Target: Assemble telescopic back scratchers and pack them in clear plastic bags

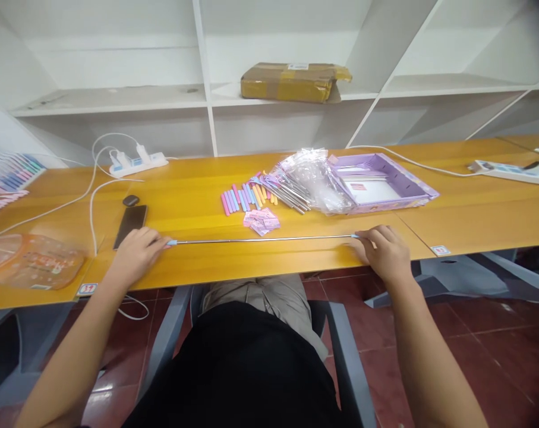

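A thin telescopic rod (251,239), silver with a light blue piece at each end, stretches nearly level across the front of the table. Its left end is pinched in the fingers of my left hand (139,251). My right hand (385,251) grips the other end, fingers closed around the blue tip. Behind the rod lie small pink printed cards (262,221) and a row of short pink, purple, blue and yellow tubes (240,199). Several silver rods (293,195) are bunched beside clear plastic bags (316,172).
A purple open box (418,189) holds flat white and printed pieces. By my left hand are a black phone (131,223), a small dark case (131,200) and an orange plastic bag (41,261). Cabled power strips (138,165) lie at the back; a taped carton (289,83) sits on the shelf.
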Available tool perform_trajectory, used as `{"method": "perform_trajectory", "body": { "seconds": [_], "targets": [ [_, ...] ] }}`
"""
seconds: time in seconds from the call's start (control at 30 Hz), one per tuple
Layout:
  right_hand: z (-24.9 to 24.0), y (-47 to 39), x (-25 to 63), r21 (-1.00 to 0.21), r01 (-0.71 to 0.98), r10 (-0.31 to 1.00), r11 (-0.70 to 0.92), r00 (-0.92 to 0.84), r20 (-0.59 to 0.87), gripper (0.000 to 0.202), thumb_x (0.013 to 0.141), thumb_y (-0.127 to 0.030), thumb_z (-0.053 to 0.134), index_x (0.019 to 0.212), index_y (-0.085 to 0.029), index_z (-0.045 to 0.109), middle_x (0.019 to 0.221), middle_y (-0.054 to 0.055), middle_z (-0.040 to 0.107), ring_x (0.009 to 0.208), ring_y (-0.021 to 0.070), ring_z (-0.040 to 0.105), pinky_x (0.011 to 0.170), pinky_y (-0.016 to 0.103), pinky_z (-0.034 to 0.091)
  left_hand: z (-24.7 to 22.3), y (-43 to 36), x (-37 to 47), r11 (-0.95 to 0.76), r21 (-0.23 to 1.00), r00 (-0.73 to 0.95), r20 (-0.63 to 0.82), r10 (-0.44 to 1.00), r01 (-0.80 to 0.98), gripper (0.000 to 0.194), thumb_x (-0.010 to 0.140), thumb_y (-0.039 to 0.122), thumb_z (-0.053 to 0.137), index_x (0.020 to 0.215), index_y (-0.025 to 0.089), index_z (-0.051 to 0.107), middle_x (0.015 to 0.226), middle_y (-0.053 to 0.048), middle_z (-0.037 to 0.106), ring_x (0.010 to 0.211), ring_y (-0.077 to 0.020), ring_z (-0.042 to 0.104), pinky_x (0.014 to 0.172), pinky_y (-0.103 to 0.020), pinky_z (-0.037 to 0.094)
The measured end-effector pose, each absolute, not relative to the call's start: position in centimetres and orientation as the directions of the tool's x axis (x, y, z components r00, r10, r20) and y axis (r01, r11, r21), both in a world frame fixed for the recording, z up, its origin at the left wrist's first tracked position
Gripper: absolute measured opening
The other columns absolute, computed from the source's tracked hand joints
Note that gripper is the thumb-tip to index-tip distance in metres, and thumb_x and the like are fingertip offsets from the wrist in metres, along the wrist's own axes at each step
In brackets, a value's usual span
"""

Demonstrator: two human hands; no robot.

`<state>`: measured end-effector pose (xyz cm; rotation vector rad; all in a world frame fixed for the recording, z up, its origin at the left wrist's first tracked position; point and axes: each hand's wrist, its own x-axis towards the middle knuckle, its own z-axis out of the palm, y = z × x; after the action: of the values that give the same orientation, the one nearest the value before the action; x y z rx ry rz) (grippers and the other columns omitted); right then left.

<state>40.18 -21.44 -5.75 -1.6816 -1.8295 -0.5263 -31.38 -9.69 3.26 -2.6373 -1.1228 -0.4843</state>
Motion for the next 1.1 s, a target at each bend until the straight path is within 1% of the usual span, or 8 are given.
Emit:
{"method": "perform_trajectory", "body": {
  "seconds": [0.13, 0.37, 0.5, 0.63, 0.8, 0.97, 1.03, 1.1],
  "targets": [
    [-6.2, -22.0, 39.7, -0.126, 0.983, 0.746, 0.133, -0.016, 0.666, 0.019, 0.110, -0.036, 0.067, 0.103, -0.025, 0.080, 0.094, 0.010, 0.077, 0.091, 0.0289, 0.069, 0.082, 0.042, 0.054, 2.0, -10.1, -30.0, -0.707, -0.086, 0.680, 0.375, 0.630, 0.702, 0.035, 0.117, 0.043, 0.054, 0.114, 0.026, 0.084, 0.096, -0.010, 0.077, 0.091, -0.0277, 0.068, 0.080, -0.041, 0.050],
    [-6.8, -22.9, 39.6, -0.209, 0.966, 0.769, 0.151, 0.018, 0.639, 0.020, 0.111, -0.041, 0.068, 0.105, -0.025, 0.079, 0.103, 0.011, 0.080, 0.096, 0.0297, 0.072, 0.087, 0.043, 0.057, 0.7, -9.9, -30.1, -0.720, -0.053, 0.689, 0.343, 0.638, 0.692, 0.041, 0.119, 0.047, 0.049, 0.125, 0.022, 0.081, 0.118, -0.014, 0.083, 0.110, -0.0309, 0.075, 0.098, -0.046, 0.058],
    [-6.8, -22.9, 39.3, -0.209, 0.968, 0.772, 0.137, 0.028, 0.635, 0.022, 0.110, -0.044, 0.069, 0.104, -0.025, 0.077, 0.102, 0.011, 0.079, 0.096, 0.0304, 0.070, 0.086, 0.044, 0.056, 0.4, -10.0, -29.7, -0.709, -0.032, 0.674, 0.342, 0.655, 0.705, 0.040, 0.119, 0.045, 0.049, 0.122, 0.022, 0.082, 0.115, -0.014, 0.084, 0.109, -0.0315, 0.075, 0.098, -0.048, 0.058],
    [-6.6, -22.6, 39.6, -0.172, 0.977, 0.784, 0.124, 0.009, 0.621, 0.015, 0.108, -0.035, 0.067, 0.103, -0.024, 0.077, 0.097, 0.011, 0.075, 0.092, 0.0298, 0.067, 0.082, 0.043, 0.054, -0.1, -10.0, -29.8, -0.737, 0.016, 0.686, 0.355, 0.636, 0.675, 0.035, 0.117, 0.037, 0.052, 0.122, 0.024, 0.084, 0.115, -0.013, 0.084, 0.107, -0.0308, 0.075, 0.098, -0.048, 0.058],
    [-5.8, -21.6, 39.5, -0.151, 0.980, 0.748, 0.130, 0.003, 0.664, 0.014, 0.107, -0.035, 0.071, 0.099, -0.025, 0.079, 0.095, 0.011, 0.075, 0.090, 0.0293, 0.068, 0.082, 0.042, 0.053, -0.7, -10.0, -30.2, -0.776, 0.098, 0.728, 0.289, 0.621, 0.623, 0.034, 0.116, 0.033, 0.052, 0.127, 0.023, 0.083, 0.115, -0.011, 0.086, 0.104, -0.0288, 0.075, 0.096, -0.046, 0.060],
    [-4.3, -18.5, 30.0, -0.076, 0.948, 0.695, 0.310, -0.171, 0.699, 0.012, 0.106, -0.032, 0.076, 0.098, -0.023, 0.077, 0.088, 0.008, 0.073, 0.083, 0.0251, 0.065, 0.079, 0.039, 0.047, -1.1, -10.8, -23.2, -0.808, 0.132, 0.753, 0.300, 0.585, 0.575, 0.032, 0.116, 0.024, 0.051, 0.129, 0.020, 0.079, 0.117, -0.012, 0.084, 0.105, -0.0271, 0.075, 0.098, -0.043, 0.062],
    [-4.0, -17.3, 23.7, -0.005, 0.898, 0.644, 0.440, -0.312, 0.699, 0.015, 0.111, -0.022, 0.066, 0.100, -0.023, 0.075, 0.087, 0.007, 0.072, 0.083, 0.0239, 0.062, 0.079, 0.039, 0.044, -1.3, -11.1, -18.9, -0.817, 0.158, 0.760, 0.304, 0.575, 0.555, 0.034, 0.115, 0.015, 0.047, 0.128, 0.019, 0.079, 0.119, -0.013, 0.082, 0.106, -0.0259, 0.075, 0.098, -0.042, 0.063],
    [-4.0, -16.6, 18.2, 0.052, 0.856, 0.612, 0.514, -0.408, 0.677, 0.023, 0.115, -0.013, 0.057, 0.103, -0.022, 0.074, 0.088, 0.007, 0.072, 0.085, 0.0239, 0.060, 0.079, 0.039, 0.040, -1.6, -11.2, -15.4, -0.808, 0.157, 0.759, 0.277, 0.588, 0.569, 0.034, 0.115, 0.014, 0.046, 0.128, 0.018, 0.077, 0.118, -0.014, 0.080, 0.106, -0.0269, 0.074, 0.099, -0.044, 0.063]
  ]
}}
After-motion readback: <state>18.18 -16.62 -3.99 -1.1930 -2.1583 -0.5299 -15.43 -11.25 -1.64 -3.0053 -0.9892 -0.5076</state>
